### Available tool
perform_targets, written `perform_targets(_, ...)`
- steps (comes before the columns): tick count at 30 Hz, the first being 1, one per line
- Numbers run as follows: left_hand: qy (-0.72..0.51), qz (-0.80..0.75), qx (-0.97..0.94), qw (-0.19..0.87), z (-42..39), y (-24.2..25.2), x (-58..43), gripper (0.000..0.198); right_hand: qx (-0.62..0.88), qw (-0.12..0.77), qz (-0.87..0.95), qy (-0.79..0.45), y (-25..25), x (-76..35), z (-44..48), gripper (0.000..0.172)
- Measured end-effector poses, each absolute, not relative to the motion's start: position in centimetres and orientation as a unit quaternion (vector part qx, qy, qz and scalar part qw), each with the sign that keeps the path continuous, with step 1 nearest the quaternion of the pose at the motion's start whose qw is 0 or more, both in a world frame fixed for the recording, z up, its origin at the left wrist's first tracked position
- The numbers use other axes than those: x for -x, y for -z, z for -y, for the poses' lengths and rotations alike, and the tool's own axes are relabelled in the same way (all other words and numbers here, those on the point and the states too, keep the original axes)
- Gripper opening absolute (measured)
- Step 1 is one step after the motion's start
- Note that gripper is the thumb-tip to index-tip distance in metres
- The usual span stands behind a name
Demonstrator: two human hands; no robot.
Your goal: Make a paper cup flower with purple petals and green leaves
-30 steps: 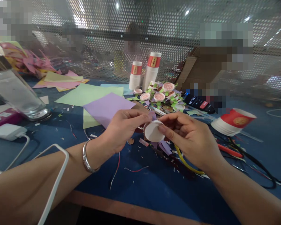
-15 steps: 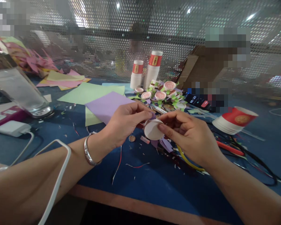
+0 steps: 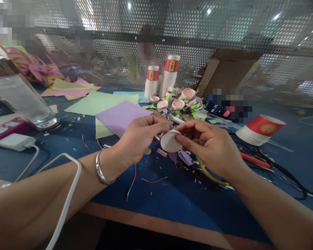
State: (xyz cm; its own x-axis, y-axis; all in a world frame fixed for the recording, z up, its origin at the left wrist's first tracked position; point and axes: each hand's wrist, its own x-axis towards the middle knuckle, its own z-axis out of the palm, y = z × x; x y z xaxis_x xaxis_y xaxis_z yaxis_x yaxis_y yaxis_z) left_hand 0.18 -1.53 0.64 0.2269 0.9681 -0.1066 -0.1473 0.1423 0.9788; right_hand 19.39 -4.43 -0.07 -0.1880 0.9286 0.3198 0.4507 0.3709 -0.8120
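Note:
My right hand (image 3: pixel 211 147) pinches a small white paper-cup base (image 3: pixel 170 141), its flat round underside turned toward me, just above the blue table. My left hand (image 3: pixel 141 139), a silver bangle on its wrist, has its fingertips pinched on a purple paper piece at the upper left rim of that base. More purple paper petals (image 3: pixel 184 157) hang below the base. Both hands are closed and meet in the middle of the view.
Purple (image 3: pixel 121 116) and green paper sheets lie behind my left hand. Finished paper flowers (image 3: pixel 181 102), two cup stacks (image 3: pixel 169 74), a timer (image 3: pixel 216 109), a tipped red cup stack (image 3: pixel 259 130), a water glass (image 3: pixel 21 100), a charger (image 3: pixel 15 142), cables and scraps crowd the table. Mesh screen behind.
Both hands and the cup base drifted slightly up the frame, partly with my head; the grips are unchanged.

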Motion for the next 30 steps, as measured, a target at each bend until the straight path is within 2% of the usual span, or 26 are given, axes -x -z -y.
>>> perform_targets(11, -0.458, -0.413, -0.488, 0.618, 1.3, -0.1, -0.2, 0.022, 0.488, 0.416, 0.716, -0.276, 0.1, -19.4, 4.2, 0.023)
perform_targets(19, -0.485, -0.392, -0.488, 0.611, 1.3, -0.8, -0.2, 0.013, 0.476, 0.428, 0.718, -0.271, 0.0, -19.3, 4.4, 0.022)
perform_targets(22, -0.482, -0.384, -0.471, 0.631, 1.1, -1.1, -0.1, 0.019, 0.472, 0.437, 0.720, -0.263, 0.0, -19.3, 4.4, 0.019)
perform_targets(26, -0.391, -0.354, -0.523, 0.670, 0.7, -1.2, 0.5, 0.031, 0.470, 0.439, 0.721, -0.260, 0.2, -19.6, 4.1, 0.020)
perform_targets(30, -0.291, -0.341, -0.571, 0.687, 0.2, -1.1, 1.1, 0.029, 0.470, 0.443, 0.720, -0.255, 0.3, -19.8, 3.9, 0.023)
